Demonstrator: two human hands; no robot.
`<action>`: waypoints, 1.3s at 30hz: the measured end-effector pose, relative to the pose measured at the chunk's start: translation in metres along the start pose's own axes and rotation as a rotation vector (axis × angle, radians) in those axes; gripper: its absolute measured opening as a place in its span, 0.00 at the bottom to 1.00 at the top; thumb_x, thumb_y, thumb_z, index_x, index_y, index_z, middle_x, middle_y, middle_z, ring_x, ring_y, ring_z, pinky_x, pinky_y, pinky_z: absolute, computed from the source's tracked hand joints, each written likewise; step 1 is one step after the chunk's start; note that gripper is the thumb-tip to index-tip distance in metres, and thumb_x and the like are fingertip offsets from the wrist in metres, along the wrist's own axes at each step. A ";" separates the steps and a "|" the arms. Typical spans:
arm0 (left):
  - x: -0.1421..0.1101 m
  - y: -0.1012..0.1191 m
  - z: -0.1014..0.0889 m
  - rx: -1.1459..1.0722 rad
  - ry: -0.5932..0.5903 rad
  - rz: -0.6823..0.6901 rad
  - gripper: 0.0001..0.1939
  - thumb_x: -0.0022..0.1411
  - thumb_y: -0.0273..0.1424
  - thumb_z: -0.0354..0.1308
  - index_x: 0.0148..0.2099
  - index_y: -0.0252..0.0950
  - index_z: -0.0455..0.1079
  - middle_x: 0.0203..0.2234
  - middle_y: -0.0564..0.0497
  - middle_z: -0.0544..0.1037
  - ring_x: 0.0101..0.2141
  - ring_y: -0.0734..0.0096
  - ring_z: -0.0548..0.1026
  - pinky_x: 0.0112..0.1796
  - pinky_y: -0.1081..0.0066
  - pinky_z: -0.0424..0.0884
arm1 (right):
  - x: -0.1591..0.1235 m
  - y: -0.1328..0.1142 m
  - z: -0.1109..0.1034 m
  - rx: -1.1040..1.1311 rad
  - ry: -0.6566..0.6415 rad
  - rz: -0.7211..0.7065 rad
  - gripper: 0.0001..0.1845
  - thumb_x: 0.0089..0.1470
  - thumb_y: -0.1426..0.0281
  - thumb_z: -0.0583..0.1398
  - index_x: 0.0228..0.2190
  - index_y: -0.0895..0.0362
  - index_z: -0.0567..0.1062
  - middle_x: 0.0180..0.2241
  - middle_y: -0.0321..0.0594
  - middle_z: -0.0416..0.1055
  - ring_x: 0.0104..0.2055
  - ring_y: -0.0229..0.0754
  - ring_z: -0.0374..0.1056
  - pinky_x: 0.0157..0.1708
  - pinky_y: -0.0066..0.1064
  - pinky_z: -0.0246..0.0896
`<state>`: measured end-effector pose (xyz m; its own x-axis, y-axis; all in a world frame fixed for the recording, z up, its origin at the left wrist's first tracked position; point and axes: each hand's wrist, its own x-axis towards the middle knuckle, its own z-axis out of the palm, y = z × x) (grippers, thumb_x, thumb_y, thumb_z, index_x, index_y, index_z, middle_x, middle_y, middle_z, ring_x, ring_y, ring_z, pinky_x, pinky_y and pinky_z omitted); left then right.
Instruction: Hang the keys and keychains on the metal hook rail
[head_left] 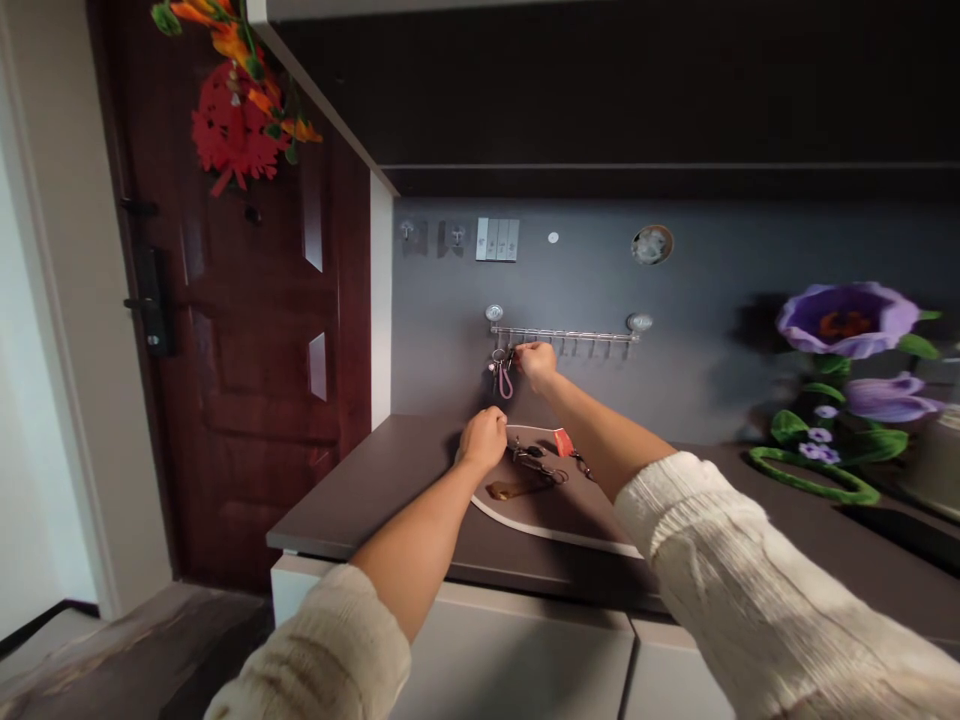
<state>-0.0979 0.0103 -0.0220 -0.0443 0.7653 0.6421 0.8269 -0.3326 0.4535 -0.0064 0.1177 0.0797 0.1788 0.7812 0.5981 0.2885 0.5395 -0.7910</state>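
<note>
My right hand point(537, 362) reaches up to the left end of a metal hook rail point(570, 336) on the grey wall. Its fingers pinch a key bunch with a pink loop point(503, 374) that hangs at the first hooks. My left hand point(484, 438) is closed, knuckles up, at the far left rim of a brown tray point(555, 515) on the dark cabinet top. I cannot see what is inside that fist. In the tray lie dark keys point(537, 462), a red tag point(564, 441) and a brown strap point(510, 489).
A dark red door point(247, 330) with a black handle stands at the left, decorations hanging above. Purple fabric flowers point(847, 390) sit on the cabinet top point(360, 500) at the right. Wall switches point(497, 240) and small hooks are above the rail. White cabinet fronts lie below.
</note>
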 end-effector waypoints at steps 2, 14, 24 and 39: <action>0.000 -0.001 0.001 0.007 0.000 0.003 0.11 0.60 0.29 0.43 0.34 0.36 0.67 0.32 0.46 0.74 0.35 0.67 0.71 0.37 0.70 0.62 | 0.001 0.000 0.002 0.006 0.008 0.036 0.06 0.41 0.72 0.55 0.21 0.60 0.71 0.18 0.40 0.68 0.24 0.36 0.65 0.26 0.26 0.59; 0.001 0.001 -0.002 0.004 -0.022 -0.003 0.11 0.60 0.28 0.43 0.34 0.36 0.67 0.32 0.46 0.74 0.36 0.68 0.70 0.38 0.71 0.62 | -0.011 -0.004 0.001 0.047 0.031 0.261 0.04 0.40 0.77 0.56 0.19 0.61 0.71 0.20 0.42 0.69 0.21 0.37 0.65 0.21 0.27 0.60; 0.001 0.001 -0.003 0.008 -0.022 0.002 0.11 0.60 0.28 0.43 0.34 0.36 0.67 0.32 0.46 0.74 0.36 0.67 0.70 0.38 0.70 0.62 | -0.019 -0.003 -0.009 0.062 -0.018 0.266 0.04 0.39 0.77 0.55 0.19 0.62 0.71 0.21 0.43 0.70 0.20 0.34 0.63 0.16 0.23 0.57; 0.001 -0.005 -0.003 -0.032 -0.049 0.062 0.10 0.59 0.27 0.46 0.36 0.36 0.69 0.34 0.48 0.73 0.36 0.70 0.69 0.40 0.71 0.62 | -0.080 -0.005 -0.063 0.156 -0.213 0.174 0.06 0.49 0.70 0.54 0.27 0.60 0.70 0.26 0.41 0.72 0.22 0.32 0.63 0.23 0.23 0.57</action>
<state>-0.1033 0.0111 -0.0216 0.0344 0.7688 0.6386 0.8088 -0.3967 0.4341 0.0375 0.0326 0.0437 0.0070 0.9051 0.4250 0.1200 0.4212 -0.8990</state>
